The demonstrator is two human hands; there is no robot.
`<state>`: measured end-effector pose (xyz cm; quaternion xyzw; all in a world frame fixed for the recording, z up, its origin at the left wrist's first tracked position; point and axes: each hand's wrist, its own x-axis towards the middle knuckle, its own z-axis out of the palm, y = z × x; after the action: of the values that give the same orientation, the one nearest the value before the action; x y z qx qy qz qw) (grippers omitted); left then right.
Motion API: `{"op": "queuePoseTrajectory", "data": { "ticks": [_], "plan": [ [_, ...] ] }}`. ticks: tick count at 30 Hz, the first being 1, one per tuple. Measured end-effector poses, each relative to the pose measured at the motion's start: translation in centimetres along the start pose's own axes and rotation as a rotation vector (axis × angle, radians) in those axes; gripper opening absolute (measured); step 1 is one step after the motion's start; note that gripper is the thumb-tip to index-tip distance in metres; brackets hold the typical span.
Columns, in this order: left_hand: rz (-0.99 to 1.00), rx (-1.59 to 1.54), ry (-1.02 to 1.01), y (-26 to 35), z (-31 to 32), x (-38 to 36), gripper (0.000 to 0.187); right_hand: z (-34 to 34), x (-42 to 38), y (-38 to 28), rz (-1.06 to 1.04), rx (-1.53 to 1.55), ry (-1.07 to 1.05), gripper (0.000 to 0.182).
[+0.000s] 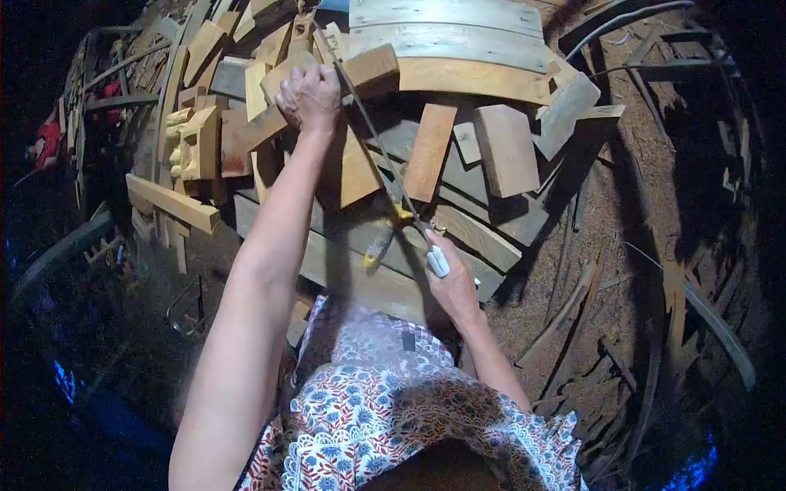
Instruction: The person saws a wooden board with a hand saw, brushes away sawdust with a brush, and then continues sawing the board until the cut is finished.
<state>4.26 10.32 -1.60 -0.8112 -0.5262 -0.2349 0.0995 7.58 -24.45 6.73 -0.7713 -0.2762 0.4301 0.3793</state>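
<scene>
My left hand (309,96) is stretched out over a pile of wood offcuts and grips a short wooden block (278,75) at the top of the heap. My right hand (452,282) is closed on the pale handle of a long thin saw blade (385,159). The blade runs diagonally up to the block beside my left hand. A tool with a yellow handle (383,239) lies on the planks just under the blade. A flower-patterned cloth (393,409) covers my lap at the bottom.
Several planks and blocks (458,155) are stacked in front of me, with curved boards (446,41) at the back. A carved pale piece (190,143) lies at the left. Sawdust and thin strips (622,270) cover the ground to the right. The surroundings are dark.
</scene>
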Motion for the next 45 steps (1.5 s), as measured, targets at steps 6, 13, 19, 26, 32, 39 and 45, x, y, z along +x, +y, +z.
{"op": "queuePoseTrajectory", "data": {
  "ticks": [6, 13, 19, 26, 32, 39, 45],
  "plan": [
    [-0.025, 0.065, -0.016, 0.2, 0.9, 0.2, 0.028, -3.8, -0.9, -6.1, 0.083, -0.069, -0.053, 0.049],
    [0.008, 0.043, -0.043, -0.2, 1.1, 0.1, 0.028, -2.5, -0.9, -3.2, -0.013, -0.058, 0.003, 0.054],
    [0.122, 0.031, -0.071, -2.6, 4.5, -0.1, 0.032, -0.6, 5.7, -6.3, 0.011, -0.135, -0.011, 0.046],
    [0.053, -0.023, -0.025, 0.7, 0.5, 0.6, 0.030, -1.7, -1.3, -3.1, -0.035, -0.083, 0.058, 0.050],
    [-0.027, 0.006, -0.081, 0.7, 0.5, 0.6, 0.031, -1.2, 2.4, -4.1, -0.039, -0.022, 0.054, 0.046],
    [-0.018, -0.065, -0.063, 1.0, 0.6, 0.6, 0.033, -0.3, 4.7, -4.6, -0.015, -0.102, 0.032, 0.050],
    [-0.050, 0.005, -0.028, 1.1, 0.5, 0.6, 0.032, 1.0, 6.8, -3.0, -0.035, 0.015, 0.047, 0.049]
  ]
}}
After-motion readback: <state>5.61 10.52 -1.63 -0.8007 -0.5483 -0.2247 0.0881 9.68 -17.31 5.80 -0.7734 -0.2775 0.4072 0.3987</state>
